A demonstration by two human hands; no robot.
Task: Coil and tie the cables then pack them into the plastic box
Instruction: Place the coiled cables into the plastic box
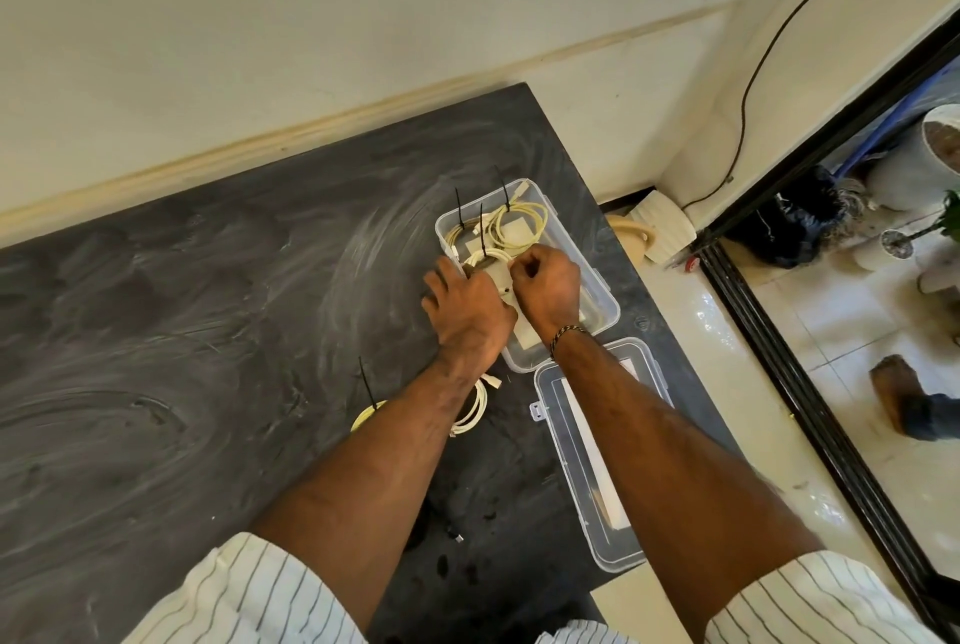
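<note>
There is only one view, from a camera worn on the person's head. It looks forward and steeply down, so the dark tabletop (182, 331) fills the left and the middle. The lens is wide, and straight lines bend near the edges. Both forearms enter from the bottom edge, and the left hand (464, 303) and right hand (545, 287) meet a little right of the centre, quite close to the camera. The wall (311, 19) stands at the top, the tiled floor (810, 331) at the right.

Soft daylight from the right, glare on floor tiles (727, 326), wide-angle bending at edges, mild blur
</note>
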